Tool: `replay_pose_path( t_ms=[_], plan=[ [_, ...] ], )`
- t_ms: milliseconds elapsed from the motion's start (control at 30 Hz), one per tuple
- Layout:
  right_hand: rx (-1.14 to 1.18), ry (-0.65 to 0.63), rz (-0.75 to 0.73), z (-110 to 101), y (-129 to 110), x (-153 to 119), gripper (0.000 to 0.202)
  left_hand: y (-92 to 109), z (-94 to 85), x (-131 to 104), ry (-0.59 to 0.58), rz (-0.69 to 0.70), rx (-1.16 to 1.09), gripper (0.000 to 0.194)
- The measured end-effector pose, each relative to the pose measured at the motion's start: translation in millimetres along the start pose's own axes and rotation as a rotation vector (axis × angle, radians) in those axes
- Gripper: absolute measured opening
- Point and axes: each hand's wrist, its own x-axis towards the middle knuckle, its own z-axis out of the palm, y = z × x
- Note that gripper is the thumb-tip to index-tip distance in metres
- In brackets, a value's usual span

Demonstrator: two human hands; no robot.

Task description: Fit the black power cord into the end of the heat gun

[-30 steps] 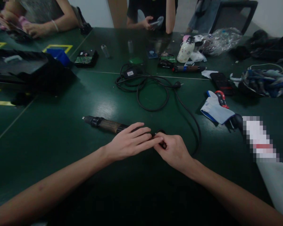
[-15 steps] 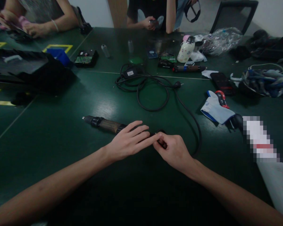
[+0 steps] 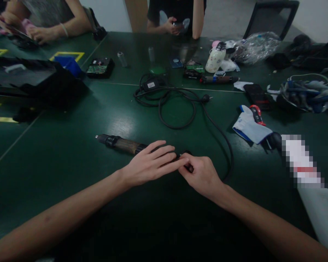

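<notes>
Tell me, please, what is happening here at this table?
A person's left hand is spread open over the back part of a dark tool on the green table. The right hand pinches a small dark part near that end, mostly hidden from view. A black cord lies looped beyond the hands, its plug resting on the table. Across the table, another person holds something too small to make out.

A dark green worktop (image 3: 71, 156) fills most of the view, its glossy surface crossed by thin pale seams and marked at the left with yellow tape (image 3: 1, 119). Beyond it stand a black-framed chair (image 3: 270, 16), pale walls (image 3: 319, 18) and a brown panel (image 3: 136, 16) — grey floor (image 3: 229, 20) between. The light is dim — one soft glare (image 3: 123, 125) shows.
</notes>
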Motion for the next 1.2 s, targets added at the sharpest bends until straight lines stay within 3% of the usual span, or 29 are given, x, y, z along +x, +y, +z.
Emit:
replay_pose_path(
  t_ms=[200, 367, 533, 667, 867, 1200],
  plan=[
    [0.005, 0.032, 0.011, -0.8, -1.4, -0.2, 0.02, 0.2, -0.3, -0.8, -0.011, -0.051, 0.0, 0.053],
    [0.009, 0.003, -0.005, -1.1, -1.0, 0.0, 0.015, -0.1, -0.2, -0.6, -0.019, 0.004, -0.003, 0.051],
    [-0.004, 0.032, 0.0, -1.6, -1.7, -0.1, 0.019, 0.3, 0.5, -0.9, -0.008, -0.059, -0.005, 0.054],
    [0.018, 0.004, -0.001, -1.2, -1.7, -0.3, 0.015, 0.7, 0.8, -1.1, -0.022, -0.018, -0.003, 0.052],
    [-0.017, 0.07, -0.002, 0.9, -1.0, -0.5, 0.019, 0.8, 3.1, -3.0, -0.003, -0.066, -0.034, 0.054],
    [0.047, -0.008, -0.055, -0.6, 3.7, -0.4, 0.023, -4.6, 1.7, -0.4, -0.047, 0.017, -0.114, 0.052]
  ],
)
